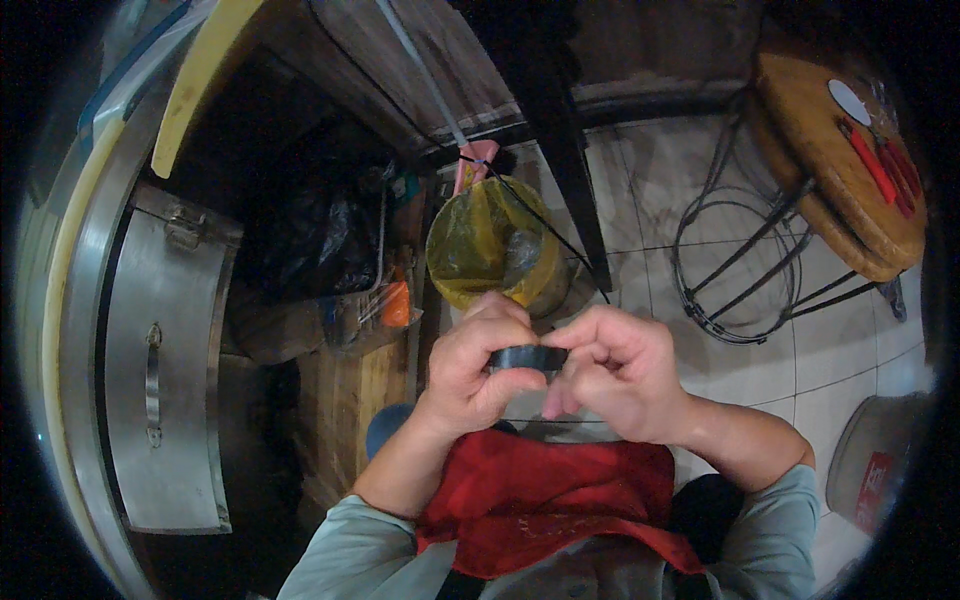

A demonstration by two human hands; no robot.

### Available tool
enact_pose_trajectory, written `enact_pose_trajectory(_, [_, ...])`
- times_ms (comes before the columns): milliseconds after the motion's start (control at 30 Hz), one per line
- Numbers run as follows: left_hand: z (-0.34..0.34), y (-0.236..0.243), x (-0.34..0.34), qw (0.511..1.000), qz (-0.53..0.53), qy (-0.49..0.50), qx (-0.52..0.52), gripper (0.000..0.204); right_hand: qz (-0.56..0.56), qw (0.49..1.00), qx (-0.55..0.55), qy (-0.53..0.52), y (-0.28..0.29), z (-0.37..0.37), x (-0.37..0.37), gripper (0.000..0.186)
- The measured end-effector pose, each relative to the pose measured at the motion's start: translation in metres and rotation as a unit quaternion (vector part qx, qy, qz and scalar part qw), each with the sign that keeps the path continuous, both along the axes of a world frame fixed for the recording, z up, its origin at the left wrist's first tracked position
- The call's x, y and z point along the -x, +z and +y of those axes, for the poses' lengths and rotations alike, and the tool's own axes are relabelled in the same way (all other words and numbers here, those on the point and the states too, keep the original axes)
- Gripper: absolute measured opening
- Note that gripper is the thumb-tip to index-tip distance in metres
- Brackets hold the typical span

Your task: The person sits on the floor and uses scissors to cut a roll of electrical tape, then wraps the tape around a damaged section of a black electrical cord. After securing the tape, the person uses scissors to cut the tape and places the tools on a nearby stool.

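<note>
Black roll, apparently of tape, seen in the head view: it is carried by no surface but held in the air between the two hands, above the near side of the yellow-lined bin as pictured and beyond the red cloth over the lap. The left hand grips its left part, thumb on the near face and fingers bent around the far side. The right hand is mostly closed, its fingertips pinching at the right end; whether they grip the rim or a loose end cannot be told. To the right, red-handled tools lie toward the right edge of the wooden stool seat, with a pale disc near its far edge.

Likely faults: should the right fingertips pull harder than the left thumb restrains, the roll could twist free and fall to the lap or into the bin; uneven pulling might split or fold any strip being lifted. Fingers covering the right end would make either fault hard to notice early.
</note>
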State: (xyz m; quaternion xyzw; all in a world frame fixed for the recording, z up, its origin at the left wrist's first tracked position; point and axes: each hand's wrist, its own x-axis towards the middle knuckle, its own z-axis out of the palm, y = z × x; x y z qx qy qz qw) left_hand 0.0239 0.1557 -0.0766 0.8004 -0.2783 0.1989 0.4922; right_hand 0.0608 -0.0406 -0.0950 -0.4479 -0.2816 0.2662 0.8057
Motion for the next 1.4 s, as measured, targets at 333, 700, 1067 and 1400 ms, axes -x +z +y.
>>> enact_pose_trajectory(333, [0.000, -0.001, 0.000, 0.997, 0.032, 0.001, 0.064, 0.039, 0.067, 0.997, -0.005, 0.044, 0.007, 0.003, -0.003, 0.016])
enact_pose_trajectory(700, [0.000, 0.000, 0.000, 0.997, 0.031, -0.001, 0.074, 0.039, 0.070, 0.996, -0.033, 0.039, 0.008, 0.002, -0.001, 0.013])
enact_pose_trajectory(1067, [-0.001, -0.002, 0.001, 0.994, 0.049, 0.002, 0.093, 0.039, 0.051, 0.997, -0.059, 0.014, 0.000, 0.006, 0.006, 0.019])
enact_pose_trajectory(1400, [-0.002, -0.001, 0.001, 0.993, 0.057, -0.001, 0.099, 0.040, 0.035, 0.996, -0.074, 0.026, -0.007, 0.006, 0.005, 0.018])
